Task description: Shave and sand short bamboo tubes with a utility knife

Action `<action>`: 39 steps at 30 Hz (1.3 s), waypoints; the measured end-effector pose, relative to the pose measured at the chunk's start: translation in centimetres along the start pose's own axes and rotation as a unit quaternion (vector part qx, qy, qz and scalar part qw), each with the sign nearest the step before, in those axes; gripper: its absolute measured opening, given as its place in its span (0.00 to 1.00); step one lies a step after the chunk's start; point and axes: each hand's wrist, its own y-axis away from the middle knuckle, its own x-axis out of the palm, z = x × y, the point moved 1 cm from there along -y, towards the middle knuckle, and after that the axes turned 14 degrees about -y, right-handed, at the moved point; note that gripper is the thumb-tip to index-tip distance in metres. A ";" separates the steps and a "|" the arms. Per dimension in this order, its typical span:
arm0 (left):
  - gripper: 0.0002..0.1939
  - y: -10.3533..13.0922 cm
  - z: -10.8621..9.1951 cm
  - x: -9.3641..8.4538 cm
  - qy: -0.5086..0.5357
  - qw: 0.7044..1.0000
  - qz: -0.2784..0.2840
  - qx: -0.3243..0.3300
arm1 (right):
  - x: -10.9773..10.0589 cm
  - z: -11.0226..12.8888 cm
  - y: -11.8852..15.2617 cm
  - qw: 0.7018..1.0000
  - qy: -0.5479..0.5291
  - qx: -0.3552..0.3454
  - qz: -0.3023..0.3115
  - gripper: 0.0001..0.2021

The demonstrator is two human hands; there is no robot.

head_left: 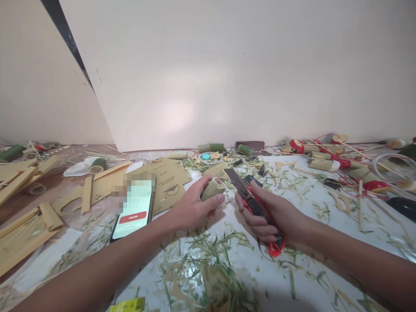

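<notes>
Near the middle, my left hand (pixel 195 206) is wrapped round a short pale green bamboo tube (pixel 213 189), its notched open end facing up and right. My right hand (pixel 268 212) grips a red and black utility knife (pixel 256 206), whose wide blade is out and points up and left. A small gap separates the blade from the tube. Green and pale shavings (pixel 211 251) lie on the white surface below both hands.
A lit phone (pixel 134 212) and brown sandpaper sheets (pixel 169 182) lie left. Bamboo pieces (pixel 86 195) cover the far left. Red-corded bamboo parts (pixel 351 162) are at right. Green tubes (pixel 216 147) rest by the pale wall (pixel 208 73). A yellow label (pixel 128 305) is at the bottom.
</notes>
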 end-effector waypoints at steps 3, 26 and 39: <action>0.14 0.1 -0.2 0.0 0.037 0.999 0.021 -0.019 | 0.7 1.8 1.0 0.944 0.294 -0.131 -0.070 0.23; 0.23 -0.7 -0.5 0.5 -0.238 0.970 -0.029 0.049 | 0.9 2.4 1.7 0.543 0.793 -0.254 -0.109 0.18; 0.23 -0.5 -0.8 0.6 -0.231 0.971 -0.004 0.066 | 1.3 2.7 1.7 0.564 0.786 -0.233 -0.095 0.18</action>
